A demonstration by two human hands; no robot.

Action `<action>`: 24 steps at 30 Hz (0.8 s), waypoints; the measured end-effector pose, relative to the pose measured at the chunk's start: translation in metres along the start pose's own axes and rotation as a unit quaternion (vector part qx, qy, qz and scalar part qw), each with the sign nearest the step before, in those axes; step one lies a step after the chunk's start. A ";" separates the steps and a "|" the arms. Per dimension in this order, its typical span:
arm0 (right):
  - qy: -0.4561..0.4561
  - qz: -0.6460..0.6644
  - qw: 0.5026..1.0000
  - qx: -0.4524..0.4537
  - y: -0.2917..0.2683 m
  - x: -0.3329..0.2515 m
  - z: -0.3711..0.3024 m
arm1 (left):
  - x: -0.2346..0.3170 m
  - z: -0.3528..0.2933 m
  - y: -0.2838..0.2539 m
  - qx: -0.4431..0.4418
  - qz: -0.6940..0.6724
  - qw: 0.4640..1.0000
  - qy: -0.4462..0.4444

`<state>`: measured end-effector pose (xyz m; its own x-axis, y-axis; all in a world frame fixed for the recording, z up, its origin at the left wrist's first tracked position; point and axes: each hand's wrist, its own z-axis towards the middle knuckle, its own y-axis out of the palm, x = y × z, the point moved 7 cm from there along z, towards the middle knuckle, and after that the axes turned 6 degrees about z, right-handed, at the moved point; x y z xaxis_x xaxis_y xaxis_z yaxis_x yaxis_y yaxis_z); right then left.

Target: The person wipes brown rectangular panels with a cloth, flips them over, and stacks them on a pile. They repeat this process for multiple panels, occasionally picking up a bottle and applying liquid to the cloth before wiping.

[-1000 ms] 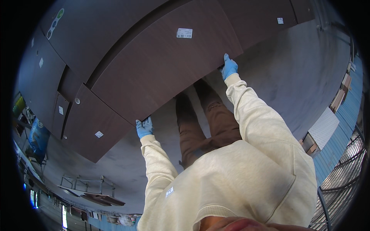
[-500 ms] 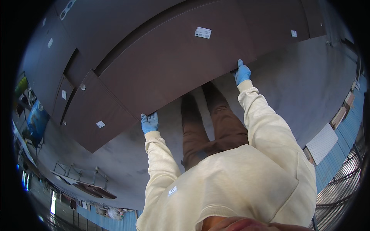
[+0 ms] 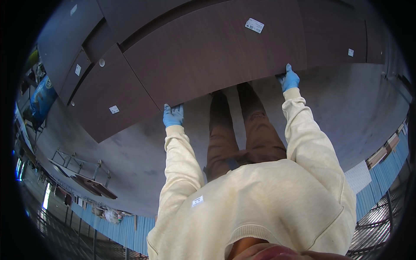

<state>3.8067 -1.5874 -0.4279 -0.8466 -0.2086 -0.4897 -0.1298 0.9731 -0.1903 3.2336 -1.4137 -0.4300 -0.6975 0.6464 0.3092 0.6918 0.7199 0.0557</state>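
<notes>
A wide dark brown wood-grain panel point(image 3: 208, 52) lies in front of me with a white label point(image 3: 254, 25) on its face. My left hand point(image 3: 173, 115), in a blue glove, grips the near edge close to the panel's left corner, thumb on top and fingers partly under it. Near the right corner, my blue-gloved right hand point(image 3: 289, 78) holds the same edge, thumb above and fingers mostly hidden below. Another brown panel point(image 3: 108, 97) with a small label adjoins it on the left, and a further brown panel point(image 3: 336, 39) is on the right.
More dark panels point(image 3: 143, 17) lie beyond, at stepped heights. To the left are a blue printed bag point(image 3: 43, 97) and a metal rack point(image 3: 82, 167) beside some brown boards point(image 3: 93, 186). Light blue corrugated sheeting point(image 3: 381, 173) runs along the right, with boards leaning by it. Grey floor surrounds my legs.
Both hands and the panel edge now appear higher and slightly farther right in the view, as does most of the scene. My grip on the panel is unchanged.
</notes>
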 end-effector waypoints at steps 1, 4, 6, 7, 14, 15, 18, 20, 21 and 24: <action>0.002 0.011 1.000 -0.001 0.001 0.000 -0.002 | 0.001 -0.001 0.000 -0.001 0.002 1.000 0.002; -0.001 0.043 0.999 -0.020 0.004 0.000 -0.009 | 0.001 -0.009 0.006 0.006 0.007 1.000 0.010; 0.006 0.055 0.998 -0.037 0.007 0.001 -0.012 | 0.005 -0.021 0.012 0.063 0.113 0.990 0.053; 0.009 0.064 0.997 -0.032 0.006 0.002 -0.013 | 0.010 -0.029 0.017 0.116 0.216 0.965 0.091; -0.005 0.058 0.998 -0.030 -0.002 0.015 0.010 | -0.051 -0.130 0.191 0.069 0.702 0.382 0.597; -0.008 0.042 0.999 -0.027 -0.003 0.018 0.014 | -0.093 -0.138 0.209 0.035 0.769 0.227 0.597; -0.044 -0.017 0.999 0.003 -0.007 0.019 0.022 | -0.228 -0.186 0.190 -0.340 0.817 0.037 0.464; -0.079 -0.060 0.995 0.016 -0.006 0.016 0.020 | -0.257 -0.240 0.177 -0.589 0.673 0.116 0.433; -0.108 -0.119 0.986 0.031 -0.006 0.012 0.015 | -0.257 -0.243 0.184 -0.555 0.684 0.132 0.455; -0.159 -0.132 0.976 0.061 -0.003 0.001 -0.002 | -0.240 -0.239 0.225 -0.384 0.723 0.135 0.558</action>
<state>3.8057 -1.5904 -0.4260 -0.5859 -0.4896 -0.6458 -0.2431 0.8664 -0.4362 3.6014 -1.4668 -0.2647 0.4362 -0.7790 0.4505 0.0688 -0.4702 -0.8798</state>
